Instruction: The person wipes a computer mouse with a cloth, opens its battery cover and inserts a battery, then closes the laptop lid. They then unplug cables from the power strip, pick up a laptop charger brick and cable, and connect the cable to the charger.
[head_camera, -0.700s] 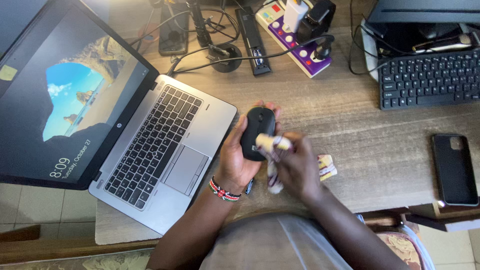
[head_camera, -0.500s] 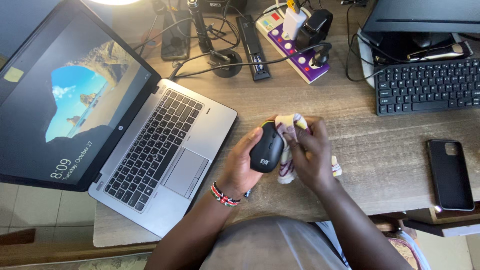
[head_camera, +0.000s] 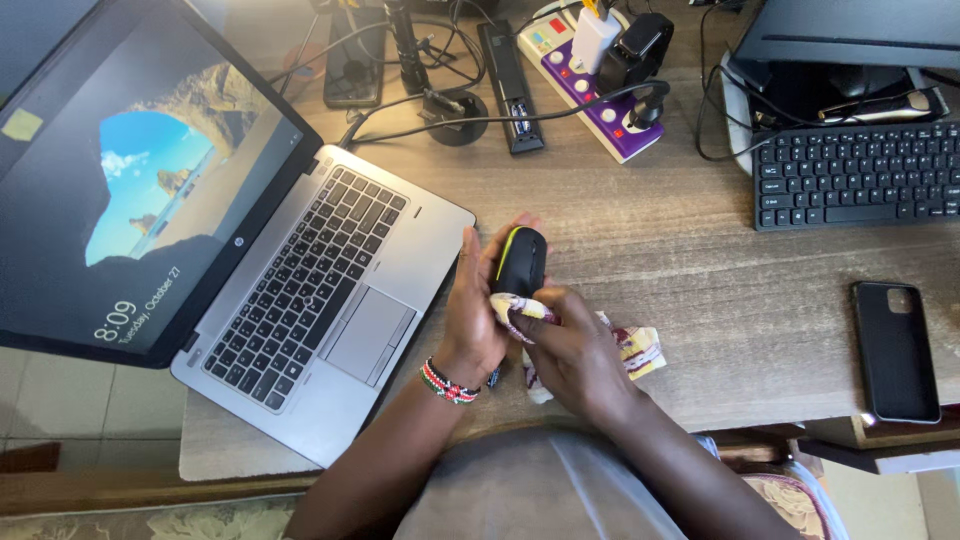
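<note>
My left hand (head_camera: 468, 315) grips a black computer mouse (head_camera: 519, 262) with a yellow-green side stripe, held on its edge above the wooden desk (head_camera: 720, 270). My right hand (head_camera: 570, 350) presses a patterned cream and purple cloth (head_camera: 520, 306) against the near end of the mouse. The rest of the cloth (head_camera: 640, 347) trails onto the desk behind my right hand. A beaded bracelet (head_camera: 447, 385) circles my left wrist.
An open silver laptop (head_camera: 320, 290) with a lit screen sits at the left. A black keyboard (head_camera: 860, 172) and monitor base are at the back right, a black phone (head_camera: 895, 350) at the right. A purple power strip (head_camera: 600, 85), cables and a remote lie at the back.
The mouse has been turned from flat to standing on its edge. My right hand with the cloth moved from the far side of the mouse down to its near end.
</note>
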